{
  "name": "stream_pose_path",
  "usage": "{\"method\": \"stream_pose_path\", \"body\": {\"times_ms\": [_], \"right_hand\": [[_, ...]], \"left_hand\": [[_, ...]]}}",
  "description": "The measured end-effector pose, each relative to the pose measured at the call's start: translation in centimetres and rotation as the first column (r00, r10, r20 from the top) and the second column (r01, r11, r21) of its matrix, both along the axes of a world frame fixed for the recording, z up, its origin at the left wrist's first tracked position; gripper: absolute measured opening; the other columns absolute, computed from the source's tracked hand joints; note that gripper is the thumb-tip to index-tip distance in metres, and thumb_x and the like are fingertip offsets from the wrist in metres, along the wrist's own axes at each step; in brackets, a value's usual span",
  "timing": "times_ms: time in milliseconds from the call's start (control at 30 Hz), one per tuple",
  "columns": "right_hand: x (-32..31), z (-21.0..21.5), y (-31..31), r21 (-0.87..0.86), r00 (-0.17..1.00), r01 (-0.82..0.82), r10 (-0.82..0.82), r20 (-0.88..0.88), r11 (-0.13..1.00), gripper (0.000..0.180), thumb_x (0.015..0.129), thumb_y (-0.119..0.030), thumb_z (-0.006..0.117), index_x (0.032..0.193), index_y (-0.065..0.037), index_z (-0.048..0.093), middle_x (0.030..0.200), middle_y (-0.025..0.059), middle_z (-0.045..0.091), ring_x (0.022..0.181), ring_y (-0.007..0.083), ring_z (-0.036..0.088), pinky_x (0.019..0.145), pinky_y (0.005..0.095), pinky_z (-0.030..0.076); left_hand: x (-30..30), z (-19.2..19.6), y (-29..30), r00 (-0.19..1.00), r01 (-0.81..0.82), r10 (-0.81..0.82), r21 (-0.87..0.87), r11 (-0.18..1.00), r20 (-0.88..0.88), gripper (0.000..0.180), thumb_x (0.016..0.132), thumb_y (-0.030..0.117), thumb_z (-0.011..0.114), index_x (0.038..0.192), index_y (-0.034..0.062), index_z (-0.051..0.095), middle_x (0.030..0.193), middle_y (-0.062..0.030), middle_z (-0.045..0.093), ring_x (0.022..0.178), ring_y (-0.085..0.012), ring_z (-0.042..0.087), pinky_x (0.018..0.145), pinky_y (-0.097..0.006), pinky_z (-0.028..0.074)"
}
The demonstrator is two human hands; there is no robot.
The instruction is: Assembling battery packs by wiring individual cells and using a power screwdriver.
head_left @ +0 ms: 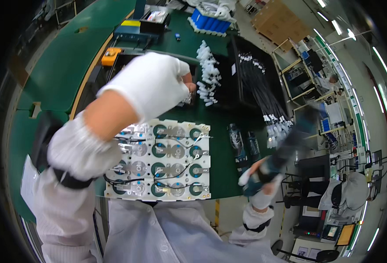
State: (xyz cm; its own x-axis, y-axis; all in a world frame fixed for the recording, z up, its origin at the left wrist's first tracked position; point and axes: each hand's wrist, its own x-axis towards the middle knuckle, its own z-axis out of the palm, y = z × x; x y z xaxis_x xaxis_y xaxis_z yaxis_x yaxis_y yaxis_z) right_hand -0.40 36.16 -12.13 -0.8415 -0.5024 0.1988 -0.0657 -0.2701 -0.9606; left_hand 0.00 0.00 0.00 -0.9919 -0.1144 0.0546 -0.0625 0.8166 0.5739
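A white battery pack with round cell ends, metal strips and thin black wires lies on the green bench in front of me. My left hand, in a white glove, is raised above its far edge with the fingers pinched on a small shiny metal piece. Off the bench's right edge, my right hand grips a dark power screwdriver, blurred, its tip pointing up and right.
A black tray of white connectors and a black tray of black cables sit behind the pack. Blue cells, an orange meter and a blue box stand farther back. Two dark cylinders lie right of the pack.
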Motion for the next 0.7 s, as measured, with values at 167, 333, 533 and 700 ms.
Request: {"method": "stream_pose_path", "body": {"times_ms": [167, 333, 533, 700], "right_hand": [[0.9, -4.2, 0.0, 0.706, 0.945, 0.326, -0.219, -0.242, 0.628, 0.04, 0.074, -0.022, 0.09, 0.097, 0.001, 0.066, 0.072, 0.0066, 0.069, 0.065, 0.0113, 0.064, 0.064, 0.0266, 0.051], [-0.1, -5.4, -0.9, 0.89, 0.899, 0.438, -0.067, -0.433, 0.127, 0.054, 0.076, -0.046, 0.08, 0.102, 0.001, 0.07, 0.086, 0.0173, 0.071, 0.08, 0.0396, 0.071, 0.072, 0.047, 0.056], [0.2, -4.1, -2.9, 0.772, 0.778, 0.617, 0.032, -0.628, 0.151, 0.051, 0.083, -0.041, 0.075, 0.111, 0.0, 0.068, 0.108, 0.0166, 0.064, 0.097, 0.037, 0.066, 0.08, 0.0467, 0.055], [1.4, 0.5, -5.4, 0.613, 0.95, 0.312, -0.232, -0.209, 0.726, 0.035, 0.097, -0.033, 0.065, 0.108, 0.0, 0.069, 0.095, 0.0126, 0.071, 0.077, 0.0222, 0.067, 0.072, 0.0305, 0.052]], "left_hand": [[-7.2, -3.8, 1.5, 0.979, 0.06, 0.004, -0.304, 0.951, 0.206, 0.031, 0.091, 0.036, 0.065, 0.107, 0.0127, 0.076, 0.103, -0.0173, 0.074, 0.098, -0.0378, 0.07, 0.09, -0.043, 0.055], [-14.7, -10.8, 2.6, 0.972, 0.029, 0.033, -0.259, 0.965, 0.232, 0.039, 0.096, 0.038, 0.06, 0.111, 0.0054, 0.073, 0.109, -0.0227, 0.071, 0.104, -0.0393, 0.068, 0.092, -0.044, 0.055], [-15.8, -11.6, 1.6, 0.975, 0.016, 0.023, -0.172, 0.985, 0.223, 0.032, 0.09, 0.037, 0.068, 0.103, 0.0086, 0.078, 0.108, -0.0188, 0.073, 0.102, -0.0374, 0.07, 0.091, -0.044, 0.055], [-9.4, -3.3, 3.4, 0.995, -0.084, 0.077, -0.123, 0.989, -0.056, 0.033, 0.084, 0.033, 0.063, 0.093, 0.0041, 0.077, 0.083, -0.0224, 0.071, 0.082, -0.0389, 0.07, 0.082, -0.042, 0.055]]}}
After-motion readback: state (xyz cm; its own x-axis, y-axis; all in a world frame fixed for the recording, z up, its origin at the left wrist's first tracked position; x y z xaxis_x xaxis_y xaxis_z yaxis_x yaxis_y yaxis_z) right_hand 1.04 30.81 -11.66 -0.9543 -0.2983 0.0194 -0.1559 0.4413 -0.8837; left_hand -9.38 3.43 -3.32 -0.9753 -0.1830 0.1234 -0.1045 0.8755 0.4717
